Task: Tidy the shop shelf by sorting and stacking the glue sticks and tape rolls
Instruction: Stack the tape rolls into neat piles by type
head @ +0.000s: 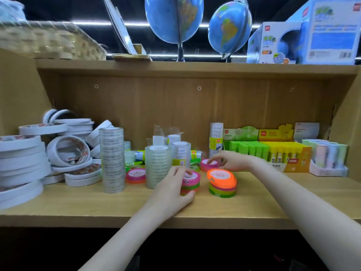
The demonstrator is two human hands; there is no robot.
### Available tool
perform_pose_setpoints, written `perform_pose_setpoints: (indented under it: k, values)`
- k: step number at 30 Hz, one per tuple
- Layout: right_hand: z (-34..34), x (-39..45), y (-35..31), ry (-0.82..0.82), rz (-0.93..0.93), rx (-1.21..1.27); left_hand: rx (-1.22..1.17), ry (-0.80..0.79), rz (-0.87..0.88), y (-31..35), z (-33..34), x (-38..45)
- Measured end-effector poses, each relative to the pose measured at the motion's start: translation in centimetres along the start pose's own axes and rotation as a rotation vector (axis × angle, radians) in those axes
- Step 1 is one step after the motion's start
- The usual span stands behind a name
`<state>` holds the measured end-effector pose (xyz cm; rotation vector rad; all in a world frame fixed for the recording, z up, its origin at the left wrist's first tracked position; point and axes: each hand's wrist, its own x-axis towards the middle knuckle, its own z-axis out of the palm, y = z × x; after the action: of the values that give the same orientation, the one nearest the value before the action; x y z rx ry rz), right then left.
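Observation:
My left hand (pixel 172 188) grips a short stack of coloured tape rolls (pixel 192 182), pink on top, green and red below. To its right stands a second coloured stack (pixel 222 184) whose orange top roll sits tilted. My right hand (pixel 230 160) reaches further back and pinches the rim of a single pink roll (pixel 208 165). Another pink and orange roll (pixel 135 175) lies left of a clear tape stack (pixel 157 166). A taller clear tape stack (pixel 112 159) stands at the left. Boxes of green glue sticks (pixel 247 148) and yellow glue sticks (pixel 283 153) sit at the right.
White tape rolls (pixel 23 163) are piled at the shelf's left end. Loose glue sticks (pixel 139 154) and small clear rolls lie behind the centre stacks. A pastel display box (pixel 328 159) stands far right. Globes (pixel 173 18) and a basket sit on the wooden shelf (pixel 254 204) above.

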<state>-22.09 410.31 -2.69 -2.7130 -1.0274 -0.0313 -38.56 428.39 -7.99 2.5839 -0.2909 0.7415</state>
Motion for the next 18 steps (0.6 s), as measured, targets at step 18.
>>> perform_pose_setpoints:
  k: [18]
  values:
    - [-4.7, -7.1, -1.4, 0.277, 0.013, 0.467, -0.043, -0.037, -0.036, 0.2, -0.2, -0.2]
